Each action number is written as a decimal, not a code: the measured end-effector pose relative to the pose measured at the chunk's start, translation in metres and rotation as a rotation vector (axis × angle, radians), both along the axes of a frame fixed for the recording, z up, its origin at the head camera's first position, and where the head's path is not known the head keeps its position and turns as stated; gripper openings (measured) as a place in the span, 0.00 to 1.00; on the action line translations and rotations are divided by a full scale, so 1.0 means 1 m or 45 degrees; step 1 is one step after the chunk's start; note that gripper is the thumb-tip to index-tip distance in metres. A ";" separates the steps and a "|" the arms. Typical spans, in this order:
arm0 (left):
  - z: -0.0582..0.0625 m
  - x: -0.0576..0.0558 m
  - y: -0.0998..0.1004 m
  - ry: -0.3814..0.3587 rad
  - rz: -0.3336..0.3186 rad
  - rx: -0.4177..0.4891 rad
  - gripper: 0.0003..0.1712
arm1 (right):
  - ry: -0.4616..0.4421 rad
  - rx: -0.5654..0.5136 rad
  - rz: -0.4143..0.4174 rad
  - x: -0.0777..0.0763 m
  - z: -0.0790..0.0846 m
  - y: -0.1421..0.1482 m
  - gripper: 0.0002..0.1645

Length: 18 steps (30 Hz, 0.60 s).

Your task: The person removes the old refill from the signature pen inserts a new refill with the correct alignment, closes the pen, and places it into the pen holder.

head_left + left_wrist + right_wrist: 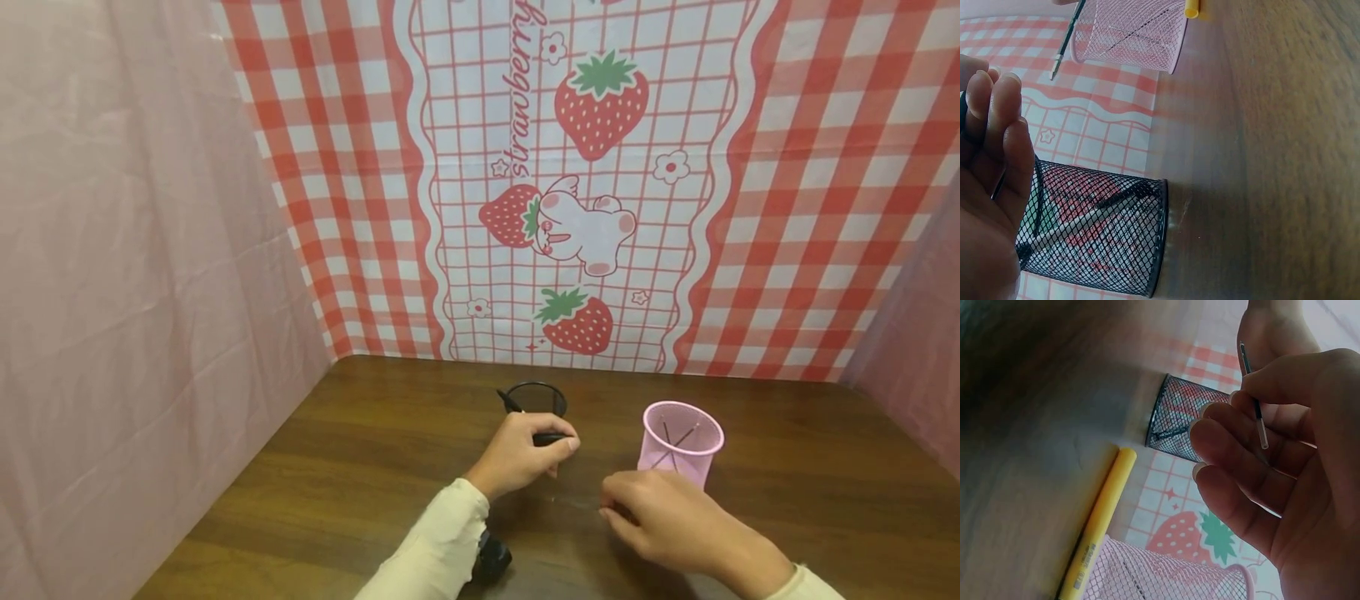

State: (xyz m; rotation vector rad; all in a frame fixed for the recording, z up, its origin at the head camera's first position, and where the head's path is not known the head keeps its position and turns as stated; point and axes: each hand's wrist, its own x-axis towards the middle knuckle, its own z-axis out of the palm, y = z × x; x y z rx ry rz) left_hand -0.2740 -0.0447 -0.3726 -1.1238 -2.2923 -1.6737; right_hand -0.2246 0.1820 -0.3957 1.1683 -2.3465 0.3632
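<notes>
Remotely, I watch left fingers (1005,103) clamp a black pen (551,438) as right fingers (1219,436) pinch a refill (1259,419) mid-length, apparently leaving both ends free, a pink cup (697,471) just beyond the right fingers.

We get soft, even light overhead, murkier at the wrists.
In the head view we notice a faint sheen on the wooden table (360,467) and a soft shadow beneath the right hand (671,521). Our left wrist view has pale glare on the wooden table, smeared at the right; our right wrist view is dimmer, its upper left darkly blurred, the yellow marker (1099,525) fairly crisp.
</notes>
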 end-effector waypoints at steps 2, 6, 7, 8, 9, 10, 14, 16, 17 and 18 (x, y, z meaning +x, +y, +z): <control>-0.001 0.000 0.000 -0.001 -0.007 0.000 0.06 | -0.015 0.005 0.007 0.000 -0.001 -0.001 0.18; -0.001 0.000 0.000 -0.004 -0.024 0.004 0.06 | -0.068 0.017 0.008 0.002 -0.001 -0.002 0.18; -0.001 0.000 0.000 -0.006 -0.025 0.006 0.05 | -0.078 0.019 0.007 0.002 -0.001 -0.002 0.18; 0.000 0.000 0.000 -0.008 -0.026 0.009 0.05 | -0.095 0.021 0.005 0.002 -0.001 -0.002 0.17; 0.000 0.000 0.000 -0.009 -0.027 0.011 0.05 | -0.106 0.021 0.006 0.003 -0.001 -0.002 0.17; 0.000 0.000 0.000 -0.008 -0.025 0.012 0.05 | -0.114 0.024 0.005 0.003 -0.001 -0.003 0.17; 0.001 0.001 0.000 -0.009 -0.028 0.011 0.05 | -0.111 0.020 0.012 0.003 -0.002 -0.004 0.18; 0.001 0.001 0.001 -0.008 -0.029 0.008 0.05 | -0.093 0.019 0.016 0.003 -0.003 -0.005 0.18; 0.001 0.001 0.001 -0.010 -0.030 0.007 0.05 | -0.083 0.019 0.019 0.003 -0.004 -0.005 0.18; 0.001 0.001 0.001 -0.011 -0.030 0.007 0.05 | -0.073 0.021 0.022 0.003 -0.004 -0.005 0.18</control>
